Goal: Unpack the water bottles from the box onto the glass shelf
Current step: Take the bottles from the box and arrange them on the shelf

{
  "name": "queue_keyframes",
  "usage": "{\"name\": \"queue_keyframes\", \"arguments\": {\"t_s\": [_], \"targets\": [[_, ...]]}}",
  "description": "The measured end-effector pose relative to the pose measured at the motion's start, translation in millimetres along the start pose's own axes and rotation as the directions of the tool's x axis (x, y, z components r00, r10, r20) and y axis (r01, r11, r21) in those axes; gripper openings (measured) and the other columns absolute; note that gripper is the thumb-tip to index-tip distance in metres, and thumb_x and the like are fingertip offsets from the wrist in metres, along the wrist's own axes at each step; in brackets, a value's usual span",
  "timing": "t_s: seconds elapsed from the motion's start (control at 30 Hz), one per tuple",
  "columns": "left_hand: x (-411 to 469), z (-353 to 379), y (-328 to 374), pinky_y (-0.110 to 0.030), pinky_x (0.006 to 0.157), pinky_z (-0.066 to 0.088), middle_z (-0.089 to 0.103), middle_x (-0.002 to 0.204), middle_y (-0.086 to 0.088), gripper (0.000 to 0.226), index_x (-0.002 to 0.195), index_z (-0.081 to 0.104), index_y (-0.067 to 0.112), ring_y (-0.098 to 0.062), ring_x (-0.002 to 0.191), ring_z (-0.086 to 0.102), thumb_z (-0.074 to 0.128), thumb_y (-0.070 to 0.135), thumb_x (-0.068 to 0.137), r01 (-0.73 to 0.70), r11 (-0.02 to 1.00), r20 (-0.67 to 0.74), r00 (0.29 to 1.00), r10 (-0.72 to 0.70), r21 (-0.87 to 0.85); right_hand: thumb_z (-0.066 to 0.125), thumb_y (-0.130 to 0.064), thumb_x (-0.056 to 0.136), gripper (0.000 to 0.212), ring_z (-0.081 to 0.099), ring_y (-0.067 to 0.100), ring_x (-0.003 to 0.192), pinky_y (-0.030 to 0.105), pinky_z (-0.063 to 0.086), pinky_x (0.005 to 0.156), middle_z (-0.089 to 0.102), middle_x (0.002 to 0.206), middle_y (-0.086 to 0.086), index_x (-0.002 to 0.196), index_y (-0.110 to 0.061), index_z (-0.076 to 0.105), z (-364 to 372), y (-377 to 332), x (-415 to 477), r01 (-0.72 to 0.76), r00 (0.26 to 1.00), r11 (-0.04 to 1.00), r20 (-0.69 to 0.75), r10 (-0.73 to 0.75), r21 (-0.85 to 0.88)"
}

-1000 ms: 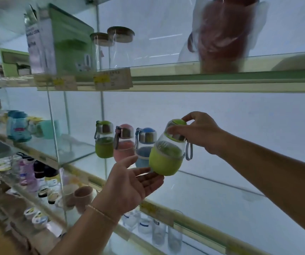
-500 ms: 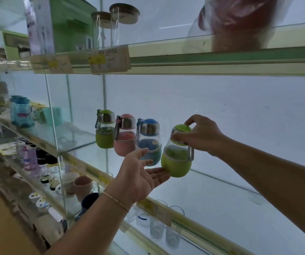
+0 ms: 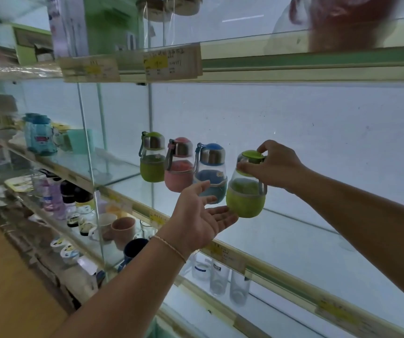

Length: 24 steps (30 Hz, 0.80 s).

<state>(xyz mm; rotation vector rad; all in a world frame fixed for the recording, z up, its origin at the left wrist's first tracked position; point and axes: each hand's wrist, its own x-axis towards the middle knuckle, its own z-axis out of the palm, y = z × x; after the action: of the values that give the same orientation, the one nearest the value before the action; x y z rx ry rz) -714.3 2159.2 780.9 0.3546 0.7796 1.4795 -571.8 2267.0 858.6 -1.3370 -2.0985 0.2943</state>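
Note:
My right hand (image 3: 273,165) grips the lid of a small green water bottle (image 3: 246,191) that stands at the right end of a row on the glass shelf (image 3: 293,230). To its left stand a blue bottle (image 3: 210,174), a pink bottle (image 3: 179,164) and another green bottle (image 3: 152,158). My left hand (image 3: 199,215) is open, palm up, with its fingertips at the base of the green bottle held by my right hand. The box is out of view.
A shelf above (image 3: 293,62) carries price labels (image 3: 171,61), a green carton (image 3: 108,23) and jars. The shelf below holds clear glasses (image 3: 220,276) and mugs (image 3: 123,230). A glass divider (image 3: 91,167) stands left of the bottles. Bare glass stretches right of the row.
My right hand has lowered the green bottle from a tilt to upright next to the blue bottle. My left hand stayed open under it.

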Motion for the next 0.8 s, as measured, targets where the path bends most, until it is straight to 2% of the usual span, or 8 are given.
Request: {"name": "queue_keyframes", "arguments": {"t_s": [0.1, 0.17, 0.23, 0.33, 0.5, 0.67, 0.73, 0.8], "targets": [[-10.0, -12.9, 5.7, -0.055, 0.100, 0.046, 0.047, 0.131, -0.035, 0.055, 0.134, 0.042, 0.000, -0.051, 0.115, 0.053, 0.054, 0.035, 0.094, -0.016, 0.999, -0.006, 1.000, 0.016, -0.035, 0.070, -0.060, 0.078, 0.068, 0.056, 0.023, 0.101, 0.037, 0.053, 0.083, 0.059, 0.112, 0.004, 0.126, -0.017, 0.047, -1.4, -7.0, -8.0, -0.012, 1.000, 0.997, 0.013, 0.013, -0.073], [-19.4, -23.4, 12.4, -0.056, 0.100, 0.046, 0.049, 0.128, -0.037, 0.053, 0.133, 0.043, -0.002, -0.051, 0.115, 0.053, 0.053, 0.034, 0.095, -0.036, 0.997, -0.008, 0.999, 0.035, -0.065, 0.067, -0.059, 0.080, 0.073, 0.053, 0.029, 0.109, 0.039, 0.049, 0.087, 0.052, 0.122, 0.010, 0.134, -0.016, 0.042, -1.5, -14.8, -15.3, -0.011, 1.000, 0.987, -0.030, 0.006, -0.160], [-31.6, -33.3, 19.9, -0.056, 0.101, 0.045, 0.050, 0.127, -0.037, 0.051, 0.131, 0.044, -0.003, -0.051, 0.113, 0.054, 0.053, 0.032, 0.095, -0.057, 0.994, -0.012, 0.998, 0.056, -0.090, 0.065, -0.053, 0.083, 0.069, 0.047, 0.033, 0.119, 0.043, 0.045, 0.093, 0.046, 0.130, 0.012, 0.137, -0.017, 0.040, -0.3, -27.3, -24.7, 0.003, 0.996, 0.973, -0.090, -0.025, -0.232], [-51.5, -50.2, 31.8, -0.056, 0.101, 0.045, 0.052, 0.125, -0.036, 0.050, 0.129, 0.045, -0.004, -0.050, 0.112, 0.055, 0.051, 0.032, 0.095, -0.088, 0.991, -0.029, 0.996, 0.086, -0.099, 0.066, -0.046, 0.083, 0.065, 0.043, 0.033, 0.125, 0.044, 0.042, 0.097, 0.045, 0.135, 0.012, 0.137, -0.018, 0.043, 6.1, -54.6, -42.9, 0.068, 0.989, 0.972, -0.116, -0.096, -0.224], [-84.3, -81.9, 54.0, -0.055, 0.100, 0.046, 0.056, 0.122, -0.033, 0.051, 0.127, 0.047, -0.008, -0.047, 0.111, 0.057, 0.048, 0.033, 0.098, -0.132, 0.988, -0.072, 0.989, 0.127, -0.078, 0.070, -0.047, 0.081, 0.065, 0.047, 0.030, 0.118, 0.040, 0.040, 0.094, 0.051, 0.128, 0.011, 0.134, -0.017, 0.047, 31.5, -103.7, -75.6, 0.193, 0.975, 0.960, -0.071, -0.211, -0.202], [-125.6, -124.4, 80.0, -0.053, 0.099, 0.047, 0.055, 0.126, -0.032, 0.049, 0.123, 0.051, -0.010, -0.045, 0.115, 0.056, 0.047, 0.033, 0.098, -0.210, 0.976, -0.131, 0.970, 0.203, -0.048, 0.064, -0.040, 0.084, 0.050, 0.046, 0.027, 0.116, 0.036, 0.037, 0.093, 0.052, 0.113, 0.003, 0.125, -0.013, 0.051, 64.0, -154.1, -107.1, 0.313, 0.949, 0.938, 0.020, -0.314, -0.150], [-143.2, -148.5, 92.2, -0.051, 0.097, 0.048, 0.056, 0.126, -0.030, 0.050, 0.126, 0.051, -0.008, -0.044, 0.116, 0.056, 0.045, 0.034, 0.099, -0.242, 0.970, -0.168, 0.957, 0.236, -0.016, 0.063, -0.044, 0.082, 0.045, 0.052, 0.027, 0.107, 0.038, 0.043, 0.090, 0.055, 0.110, 0.005, 0.116, -0.015, 0.053, 82.0, -173.9, -115.9, 0.346, 0.938, 0.926, 0.049, -0.343, -0.153], [-161.3, -174.4, 103.7, -0.050, 0.097, 0.048, 0.056, 0.129, -0.029, 0.052, 0.128, 0.050, -0.007, -0.043, 0.118, 0.055, 0.044, 0.036, 0.100, -0.270, 0.962, -0.213, 0.939, 0.269, 0.023, 0.059, -0.053, 0.079, 0.048, 0.050, 0.027, 0.107, 0.039, 0.042, 0.091, 0.054, 0.113, 0.003, 0.111, -0.017, 0.053, 100.2, -192.3, -124.8, 0.377, 0.926, 0.912, 0.090, -0.367, -0.163]]}}
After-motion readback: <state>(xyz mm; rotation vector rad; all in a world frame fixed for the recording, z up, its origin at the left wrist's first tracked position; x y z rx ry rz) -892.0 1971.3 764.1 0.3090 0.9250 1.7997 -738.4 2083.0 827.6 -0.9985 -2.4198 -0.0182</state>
